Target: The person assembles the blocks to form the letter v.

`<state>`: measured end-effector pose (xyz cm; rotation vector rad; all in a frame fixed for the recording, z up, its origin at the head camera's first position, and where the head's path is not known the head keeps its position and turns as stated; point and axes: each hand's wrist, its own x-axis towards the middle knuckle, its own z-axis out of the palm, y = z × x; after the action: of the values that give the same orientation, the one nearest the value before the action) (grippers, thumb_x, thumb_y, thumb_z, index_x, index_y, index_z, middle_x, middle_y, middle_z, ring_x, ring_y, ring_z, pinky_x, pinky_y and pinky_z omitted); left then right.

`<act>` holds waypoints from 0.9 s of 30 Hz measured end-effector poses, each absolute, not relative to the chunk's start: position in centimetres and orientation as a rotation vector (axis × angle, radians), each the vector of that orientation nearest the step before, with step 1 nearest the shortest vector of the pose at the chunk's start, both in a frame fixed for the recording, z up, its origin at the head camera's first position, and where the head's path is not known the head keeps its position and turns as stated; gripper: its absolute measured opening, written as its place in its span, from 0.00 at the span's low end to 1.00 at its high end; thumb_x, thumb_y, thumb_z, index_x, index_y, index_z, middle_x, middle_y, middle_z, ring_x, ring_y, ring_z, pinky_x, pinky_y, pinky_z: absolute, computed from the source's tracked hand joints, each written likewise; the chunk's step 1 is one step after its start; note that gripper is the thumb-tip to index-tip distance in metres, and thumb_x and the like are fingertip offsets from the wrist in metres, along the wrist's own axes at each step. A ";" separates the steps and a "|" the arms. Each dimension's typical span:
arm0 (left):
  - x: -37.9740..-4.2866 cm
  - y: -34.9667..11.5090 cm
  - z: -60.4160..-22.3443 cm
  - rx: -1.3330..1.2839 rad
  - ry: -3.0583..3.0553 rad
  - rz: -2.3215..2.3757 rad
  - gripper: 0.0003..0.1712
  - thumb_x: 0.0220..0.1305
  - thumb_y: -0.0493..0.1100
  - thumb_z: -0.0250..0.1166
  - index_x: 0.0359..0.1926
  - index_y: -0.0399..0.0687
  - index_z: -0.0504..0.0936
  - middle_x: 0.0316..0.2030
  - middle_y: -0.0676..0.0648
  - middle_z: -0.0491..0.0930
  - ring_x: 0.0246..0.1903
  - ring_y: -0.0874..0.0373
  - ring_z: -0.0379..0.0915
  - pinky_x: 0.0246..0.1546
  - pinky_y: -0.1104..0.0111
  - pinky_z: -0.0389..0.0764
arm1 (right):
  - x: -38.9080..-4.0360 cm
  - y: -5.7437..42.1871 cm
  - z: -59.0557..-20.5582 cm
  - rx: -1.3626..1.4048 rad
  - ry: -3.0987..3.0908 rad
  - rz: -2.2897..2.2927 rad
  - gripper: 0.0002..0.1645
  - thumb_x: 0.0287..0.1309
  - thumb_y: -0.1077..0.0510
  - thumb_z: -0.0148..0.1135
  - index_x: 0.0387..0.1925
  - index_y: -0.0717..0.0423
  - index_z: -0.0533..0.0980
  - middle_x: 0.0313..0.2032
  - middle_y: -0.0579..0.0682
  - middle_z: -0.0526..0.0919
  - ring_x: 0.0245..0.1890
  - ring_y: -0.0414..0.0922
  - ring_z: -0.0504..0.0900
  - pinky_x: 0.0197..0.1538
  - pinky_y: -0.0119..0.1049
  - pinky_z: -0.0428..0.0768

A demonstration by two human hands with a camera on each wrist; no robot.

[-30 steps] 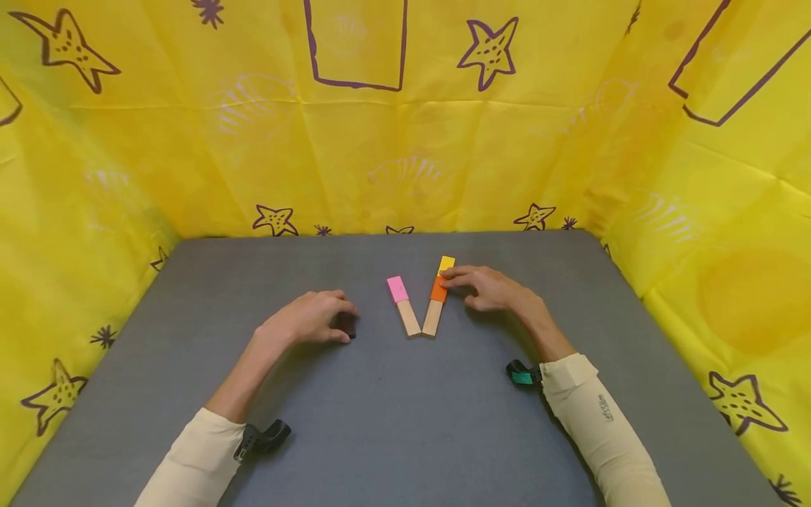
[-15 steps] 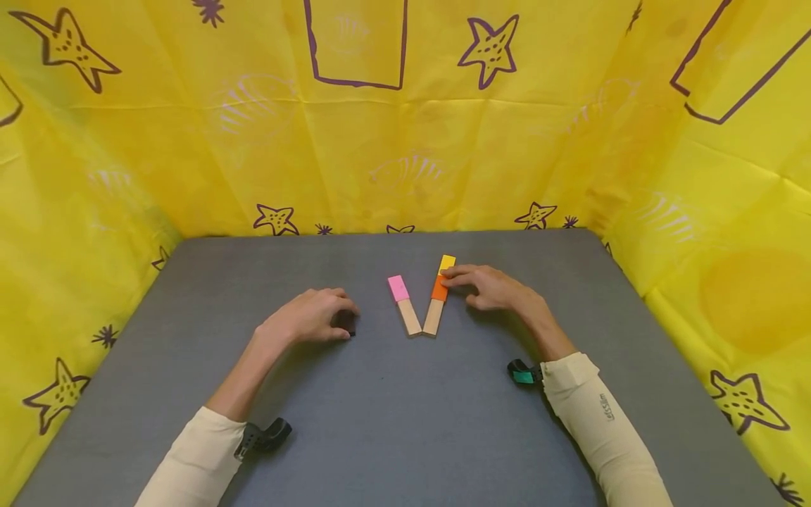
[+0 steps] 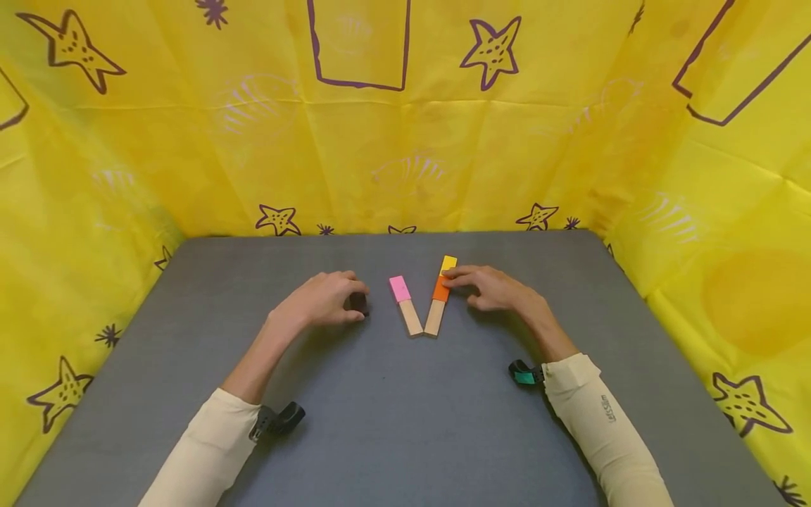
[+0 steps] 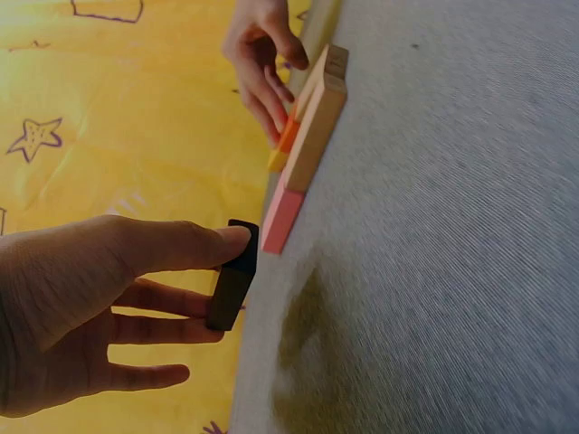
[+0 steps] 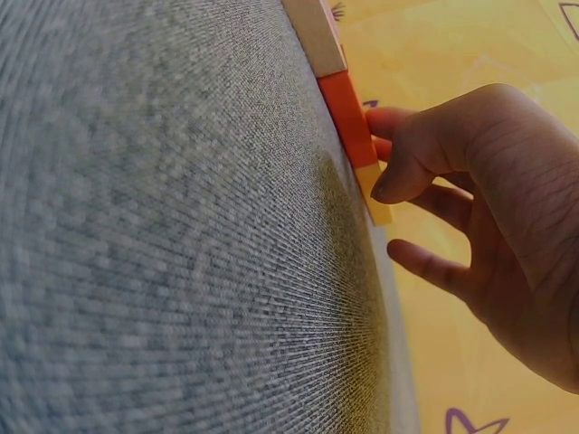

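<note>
Between thumb and fingertips, my left hand (image 3: pixel 323 299) pinches a small black block (image 4: pixel 234 280), held just above the table left of a V of blocks. The V's left arm is a plain wooden block (image 3: pixel 411 318) with a pink block (image 3: pixel 399 288) at its far end. Its right arm runs from another plain wooden block (image 3: pixel 434 318) through an orange block (image 3: pixel 441 289) to a yellow block (image 3: pixel 449 261). My right hand (image 3: pixel 497 289) rests its fingertips on the orange block near the yellow one, with the thumb apart.
The grey cloth-covered table (image 3: pixel 405 422) is bordered by a yellow curtain (image 3: pixel 355 162) with starfish drawings at the back and sides. A dark strap (image 3: pixel 277 420) juts from the left wrist, another strap (image 3: pixel 524 374) from the right.
My left hand has moved forward and right with the black block, closer to the pink block. The right hand and the V of blocks stay in place.
</note>
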<state>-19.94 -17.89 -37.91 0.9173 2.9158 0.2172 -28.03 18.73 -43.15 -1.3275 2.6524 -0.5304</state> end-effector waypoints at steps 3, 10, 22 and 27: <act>-20.6 -17.2 -37.7 0.911 2.925 0.224 0.23 0.63 0.50 0.76 0.57 0.47 0.87 0.48 0.43 0.85 0.43 0.52 0.79 0.47 0.55 0.85 | -28.1 18.8 -43.1 -1.318 2.654 -0.527 0.34 0.57 0.71 0.56 0.67 0.58 0.79 0.72 0.58 0.76 0.73 0.61 0.73 0.74 0.60 0.72; -22.1 -15.9 -37.5 0.849 2.924 0.263 0.25 0.66 0.51 0.74 0.60 0.48 0.86 0.53 0.42 0.85 0.46 0.51 0.80 0.51 0.54 0.85 | -28.0 19.1 -43.1 -1.301 2.654 -0.528 0.34 0.57 0.71 0.56 0.67 0.58 0.78 0.72 0.58 0.76 0.73 0.61 0.73 0.74 0.60 0.72; -25.5 -13.9 -38.2 0.810 2.951 0.314 0.27 0.68 0.53 0.71 0.63 0.45 0.84 0.57 0.41 0.84 0.52 0.47 0.81 0.58 0.52 0.84 | -28.0 19.0 -43.1 -1.281 2.656 -0.522 0.34 0.58 0.70 0.56 0.67 0.57 0.78 0.73 0.56 0.75 0.74 0.60 0.72 0.75 0.60 0.72; -26.6 -13.5 -38.6 0.812 2.943 0.347 0.28 0.68 0.53 0.71 0.64 0.44 0.84 0.57 0.40 0.84 0.53 0.46 0.81 0.59 0.51 0.84 | -28.0 18.7 -43.0 -1.297 2.651 -0.514 0.34 0.58 0.70 0.56 0.68 0.56 0.78 0.73 0.56 0.75 0.74 0.60 0.72 0.74 0.59 0.72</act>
<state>-26.56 -13.54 -38.64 0.8117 2.9429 0.3473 -28.02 18.66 -42.99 -1.2968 2.6512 -0.5135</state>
